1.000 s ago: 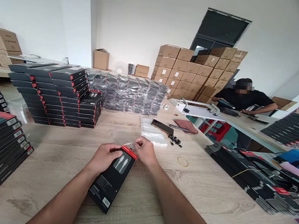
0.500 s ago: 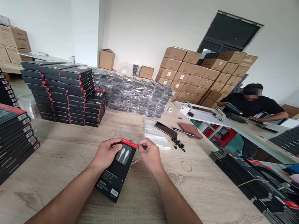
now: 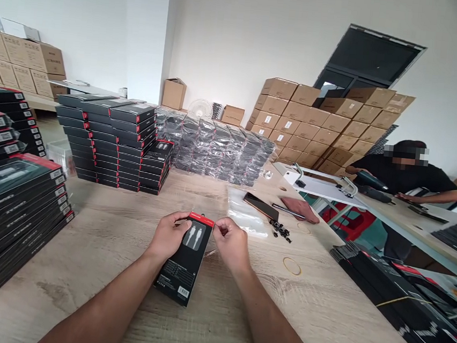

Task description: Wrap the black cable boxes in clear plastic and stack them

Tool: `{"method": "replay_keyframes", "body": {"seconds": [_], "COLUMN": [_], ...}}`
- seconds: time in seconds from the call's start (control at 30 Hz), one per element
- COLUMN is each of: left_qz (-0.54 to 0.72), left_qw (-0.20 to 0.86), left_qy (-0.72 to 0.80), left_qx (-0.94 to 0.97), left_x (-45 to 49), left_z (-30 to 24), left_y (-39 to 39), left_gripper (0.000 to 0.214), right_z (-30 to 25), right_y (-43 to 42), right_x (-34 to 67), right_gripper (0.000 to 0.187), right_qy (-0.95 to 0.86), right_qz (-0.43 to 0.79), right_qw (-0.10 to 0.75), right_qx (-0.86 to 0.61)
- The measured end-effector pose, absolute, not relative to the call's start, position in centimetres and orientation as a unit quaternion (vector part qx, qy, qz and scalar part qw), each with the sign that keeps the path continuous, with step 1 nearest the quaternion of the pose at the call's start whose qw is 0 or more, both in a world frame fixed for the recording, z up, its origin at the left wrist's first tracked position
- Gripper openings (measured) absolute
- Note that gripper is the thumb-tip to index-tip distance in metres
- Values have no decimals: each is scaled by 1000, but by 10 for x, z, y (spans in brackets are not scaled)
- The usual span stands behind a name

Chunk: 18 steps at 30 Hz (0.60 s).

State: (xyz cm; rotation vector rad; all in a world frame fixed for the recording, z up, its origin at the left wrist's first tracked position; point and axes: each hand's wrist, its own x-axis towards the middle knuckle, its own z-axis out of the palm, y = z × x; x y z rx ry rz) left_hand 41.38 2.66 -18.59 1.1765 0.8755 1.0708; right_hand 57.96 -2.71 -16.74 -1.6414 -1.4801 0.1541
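The left hand (image 3: 168, 236) wraps the left edge of a black retail box for a cable (image 3: 184, 259), its fingers curled over the upper face and closed firmly on the box. The box's long axis runs from its red top strip (image 3: 201, 219), on the far end and slightly right, down to its barcode end (image 3: 183, 292), near and slightly left, so the box tilts toward the left forearm (image 3: 106, 305). The left hand is the nearer one to the box's body. The right hand (image 3: 232, 243) sits just beside the box's upper right corner, its fingers drawn into a narrow pinch at the red strip. Whether they hold a thin film there is too small to tell. The near end hangs just over the pale wood tabletop (image 3: 104, 238), and I cannot tell whether it touches.

Just beyond the hands lie a clear plastic bag (image 3: 244, 213), a smartphone (image 3: 261, 207), a pen (image 3: 288, 210), a reddish cloth (image 3: 299, 209), a cluster of small black parts (image 3: 281, 231) and a rubber band (image 3: 292, 266). Farther on stand stacks of black boxes (image 3: 114, 139), shrink-wrapped bundles (image 3: 214, 151) and piled cardboard cartons (image 3: 318, 121). At a separate table on the right, a co-worker (image 3: 406, 175) holds a heat gun (image 3: 369, 179).
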Motion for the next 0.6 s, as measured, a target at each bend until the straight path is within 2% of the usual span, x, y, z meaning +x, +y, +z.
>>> {"method": "replay_keyframes", "body": {"seconds": [0.17,0.4,0.6], "left_qz": [493,585,629], "left_qw": [588,547,542], "left_qy": [383,303,243], "left_qx": [515,516,501], "left_x": [419,423,416], "left_z": [-183,-163,-140], "left_y": [23,10,-2], "left_gripper": [35,26,26], "right_z": [-160,-145,-121], "right_y": [-29,-32,-45], "right_x": [577,565,564], "right_gripper": [13,24,20], "right_qy": [-594,-495,-518], "right_qz": [28,266,248], "right_qw": [477,618,645], "right_qx": [-647,-549,-505]}}
